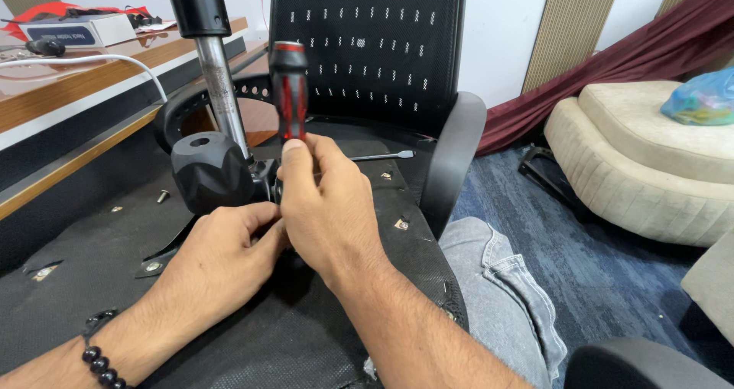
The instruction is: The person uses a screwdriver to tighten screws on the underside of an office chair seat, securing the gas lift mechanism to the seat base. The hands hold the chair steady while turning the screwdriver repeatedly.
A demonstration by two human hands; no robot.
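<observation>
Screwdriver (289,91), red-and-black handle, stands upright just above frame centre, over the underside of an overturned office chair seat (252,335). Lower end of the tool hidden behind the hands; tip not visible.

Right hand (325,205) wrapped around the lower handle, fingers closed on it, thumb pressed up against the grip. Left hand (222,255) at 7 o'clock of the right, fingers curled in tight at the base of the tool where it meets the seat mechanism; what they pinch cannot be told. Beaded bracelet (103,362) on the left wrist.

At 9 o'clock of the hands: black faceted knob (210,171), touching the mechanism. Gas-lift column (218,83), chrome shaft under a black sleeve, rises toward 11 o'clock. Second screwdriver (382,157), thin shaft, lies on the seat at 2 o'clock. Loose screw (162,196) on the fabric at 9 o'clock, beyond the knob.

Mesh backrest (375,45) at 12 o'clock, armrest (451,160) at 3 o'clock. Wooden desk (69,91) at 10 o'clock; cream sofa (650,167) at 3 o'clock, well apart
</observation>
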